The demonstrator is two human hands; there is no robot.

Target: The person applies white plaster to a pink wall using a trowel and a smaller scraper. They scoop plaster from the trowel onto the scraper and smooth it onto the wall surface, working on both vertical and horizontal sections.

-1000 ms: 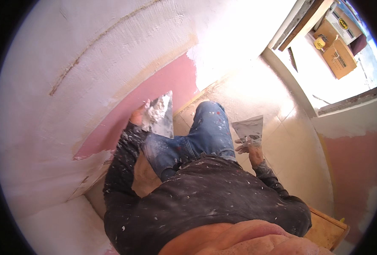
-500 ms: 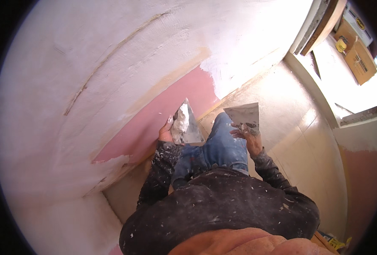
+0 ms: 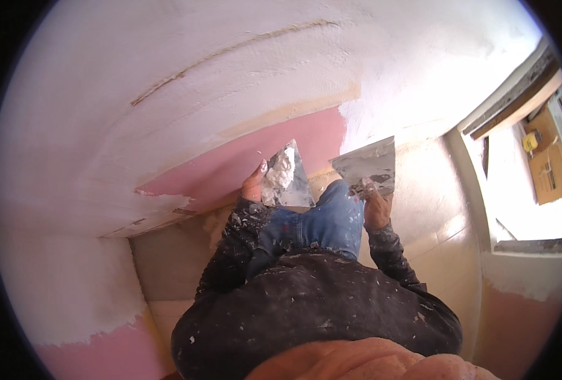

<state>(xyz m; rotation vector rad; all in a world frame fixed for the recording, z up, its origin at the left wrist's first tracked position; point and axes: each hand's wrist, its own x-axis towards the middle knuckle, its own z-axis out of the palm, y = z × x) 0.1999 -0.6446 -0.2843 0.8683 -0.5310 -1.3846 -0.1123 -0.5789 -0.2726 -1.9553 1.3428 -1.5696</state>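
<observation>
My left hand (image 3: pixel 254 182) grips a flat steel trowel (image 3: pixel 299 185) by its left side. From this angle its blade looks triangular, and a thick lump of white plaster (image 3: pixel 283 168) lies on it. My right hand (image 3: pixel 377 206) is closed on a second, wider steel trowel (image 3: pixel 371 163), smeared with plaster along its lower part. The handles of both tools are hidden. The two blades are apart, held above my knees in front of the wall (image 3: pixel 217 95). A pink unplastered patch (image 3: pixel 249 152) shows behind the left trowel.
A long crack or groove (image 3: pixel 230 49) runs across the white wall. Tiled floor (image 3: pixel 427 221) stretches to the right. Beyond a framed opening sit a cardboard box (image 3: pixel 547 172) and a yellow item (image 3: pixel 531 140). Another pink patch (image 3: pixel 103 354) is at lower left.
The view has turned, so the wall and opening sit differently. My right hand with its trowel has risen slightly; both hands keep hold of their trowels.
</observation>
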